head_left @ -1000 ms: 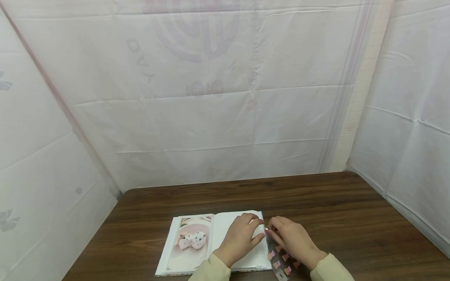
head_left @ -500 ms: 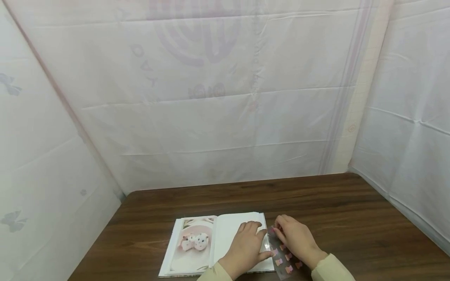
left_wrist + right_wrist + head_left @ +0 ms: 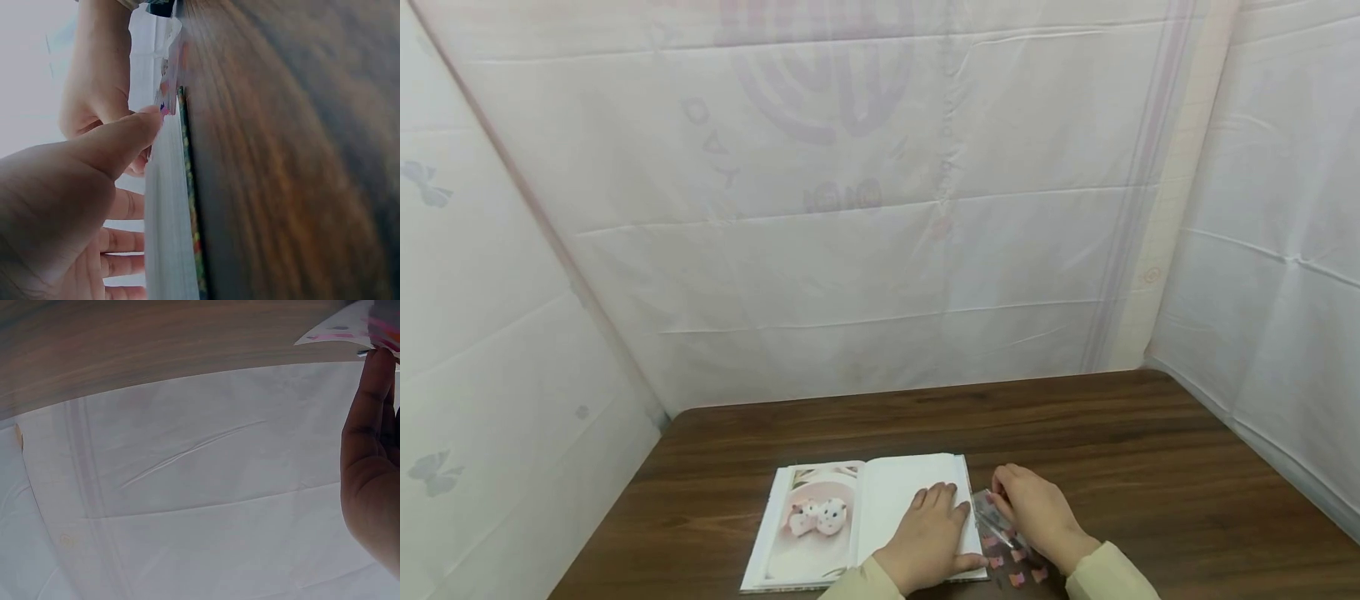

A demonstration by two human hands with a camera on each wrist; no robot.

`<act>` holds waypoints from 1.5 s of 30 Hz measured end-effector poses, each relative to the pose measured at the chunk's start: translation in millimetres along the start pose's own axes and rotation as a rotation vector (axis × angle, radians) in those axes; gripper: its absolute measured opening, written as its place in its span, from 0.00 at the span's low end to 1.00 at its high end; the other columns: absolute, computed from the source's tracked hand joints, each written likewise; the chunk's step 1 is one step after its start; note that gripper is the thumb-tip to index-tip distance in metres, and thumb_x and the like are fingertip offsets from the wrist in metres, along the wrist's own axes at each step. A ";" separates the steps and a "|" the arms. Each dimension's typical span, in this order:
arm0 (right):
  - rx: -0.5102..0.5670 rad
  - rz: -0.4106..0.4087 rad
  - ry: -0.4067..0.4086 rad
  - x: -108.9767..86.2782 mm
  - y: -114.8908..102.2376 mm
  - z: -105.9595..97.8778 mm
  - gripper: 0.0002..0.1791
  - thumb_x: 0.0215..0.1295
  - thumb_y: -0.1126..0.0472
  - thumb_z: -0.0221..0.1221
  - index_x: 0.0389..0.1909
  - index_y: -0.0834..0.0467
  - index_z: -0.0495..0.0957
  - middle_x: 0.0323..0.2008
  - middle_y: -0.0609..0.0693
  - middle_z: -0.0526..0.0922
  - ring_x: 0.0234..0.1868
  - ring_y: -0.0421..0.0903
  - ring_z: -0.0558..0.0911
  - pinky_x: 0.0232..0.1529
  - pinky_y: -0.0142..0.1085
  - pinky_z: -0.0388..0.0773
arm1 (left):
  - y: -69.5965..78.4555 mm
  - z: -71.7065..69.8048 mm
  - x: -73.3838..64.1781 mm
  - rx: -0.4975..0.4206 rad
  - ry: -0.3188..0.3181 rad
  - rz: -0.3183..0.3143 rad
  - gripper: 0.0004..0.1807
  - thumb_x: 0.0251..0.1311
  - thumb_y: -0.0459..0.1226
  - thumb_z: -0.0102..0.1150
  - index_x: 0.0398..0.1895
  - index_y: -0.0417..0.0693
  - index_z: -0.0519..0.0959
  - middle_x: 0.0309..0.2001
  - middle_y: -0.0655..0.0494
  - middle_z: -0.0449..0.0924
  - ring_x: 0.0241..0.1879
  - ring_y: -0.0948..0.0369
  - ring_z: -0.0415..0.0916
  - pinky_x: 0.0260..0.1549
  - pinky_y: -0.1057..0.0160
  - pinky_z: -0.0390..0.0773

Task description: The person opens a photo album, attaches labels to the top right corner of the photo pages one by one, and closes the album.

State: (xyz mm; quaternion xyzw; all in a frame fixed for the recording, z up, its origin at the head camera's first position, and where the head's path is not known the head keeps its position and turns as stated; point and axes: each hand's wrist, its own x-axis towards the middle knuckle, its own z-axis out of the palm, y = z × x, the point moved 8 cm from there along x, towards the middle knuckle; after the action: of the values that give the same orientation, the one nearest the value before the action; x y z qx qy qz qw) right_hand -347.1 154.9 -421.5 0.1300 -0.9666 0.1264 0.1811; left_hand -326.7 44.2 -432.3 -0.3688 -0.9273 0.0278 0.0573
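A photo album (image 3: pixel 891 479) lies spread on the table, with a picture (image 3: pixel 820 517) of two white speckled round items on its left page. My left hand (image 3: pixel 925 533) rests flat on the blank right page. Its thumb (image 3: pixel 134 134) stretches to the edge beside a clear sticker sheet (image 3: pixel 996 562) with pink and orange figures. With curled fingertips, my right hand (image 3: pixel 1037 512) pinches the far end of that sheet. In the right wrist view a curled corner of the sheet (image 3: pixel 334 331) rises above the fingertips (image 3: pixel 380 369).
The dark wood table (image 3: pixel 760 433) stretches out behind and on both sides of the album. White printed cloth (image 3: pixel 850 275) hangs at the back, with more cloth (image 3: pixel 1270 300) along the right side. The album's patterned cover edge (image 3: pixel 190 187) shows low against the tabletop.
My left hand has flattened and slid down the right page. My right hand has shifted slightly right with the sheet's end, and the sheet now lies beside the album with a bent, shiny part.
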 end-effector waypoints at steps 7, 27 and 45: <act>0.001 0.017 -0.035 -0.5 2.5 3.9 0.11 0.50 0.55 0.63 0.22 0.50 0.70 0.21 0.36 0.70 0.19 0.29 0.63 0.19 0.21 0.63 | 2.2 3.9 3.3 0.015 -0.008 -0.037 0.43 0.47 0.70 0.38 0.56 0.50 0.71 0.60 0.48 0.66 0.60 0.54 0.64 0.56 0.53 0.68; -0.009 0.081 -0.091 1.6 5.9 8.7 0.11 0.53 0.56 0.62 0.21 0.49 0.68 0.21 0.36 0.69 0.19 0.32 0.63 0.18 0.24 0.62 | -1.0 9.0 4.7 -0.016 -0.002 -0.090 0.47 0.38 0.72 0.49 0.56 0.49 0.71 0.60 0.48 0.66 0.60 0.55 0.63 0.55 0.53 0.67; -0.003 -0.016 -0.093 -1.0 1.5 7.0 0.09 0.56 0.57 0.60 0.24 0.51 0.68 0.21 0.37 0.67 0.19 0.30 0.62 0.18 0.20 0.61 | -0.6 7.4 3.6 -0.016 0.002 -0.077 0.48 0.38 0.73 0.48 0.56 0.50 0.71 0.60 0.49 0.66 0.60 0.55 0.63 0.55 0.55 0.67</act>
State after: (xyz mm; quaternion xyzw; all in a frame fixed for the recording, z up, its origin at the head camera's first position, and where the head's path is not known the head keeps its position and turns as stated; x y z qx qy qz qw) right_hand -348.9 154.5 -428.5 0.1433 -0.9731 0.1171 0.1370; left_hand -330.6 46.2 -439.2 -0.3333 -0.9410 0.0180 0.0562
